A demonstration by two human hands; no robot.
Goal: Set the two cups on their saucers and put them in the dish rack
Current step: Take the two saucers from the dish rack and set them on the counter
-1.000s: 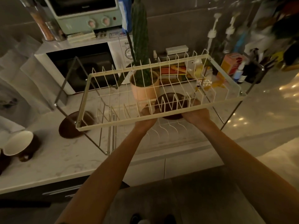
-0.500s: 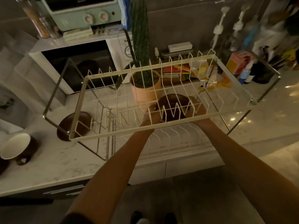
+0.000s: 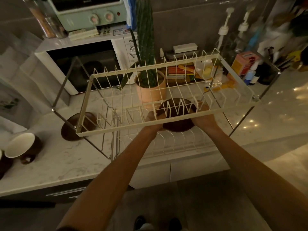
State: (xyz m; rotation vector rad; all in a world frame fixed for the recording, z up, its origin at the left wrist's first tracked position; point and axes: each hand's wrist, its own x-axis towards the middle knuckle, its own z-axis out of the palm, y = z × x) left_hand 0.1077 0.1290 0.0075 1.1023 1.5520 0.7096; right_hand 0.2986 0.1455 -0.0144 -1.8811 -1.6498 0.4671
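Hands, two: left hand point(image 3: 152, 118) and right hand point(image 3: 204, 116), both reaching under the upper tier of the dish rack point(image 3: 116, 129) and grasping one dark brown saucer point(image 3: 177, 116) by its left and right edges; the saucer sits between the tiers, partly screened by the upper wires, and whether it rests on the lower tier cannot be told.

Cups, two: one brown cup point(image 3: 23, 145) with a white interior, lying on its side on the tabletop point(image 3: 70, 157) at the far left, mouth toward the camera, nothing visible in it; a second cup point(image 3: 4, 164) just left of it, cut by the frame edge, touching or nearly so.

Saucers, two: the one held; a second saucer point(image 3: 76, 125) flat on the tabletop under the rack's left end, well apart from the cups.

Dish rack, one: cream wire, two tiers; upper tier holds nothing.

Farther back: one potted cactus point(image 3: 146, 64) in a peach pot; one microwave point(image 3: 80, 67); one green toaster oven point(image 3: 90, 12) on top of it; two pump bottles point(image 3: 223, 30) at right.
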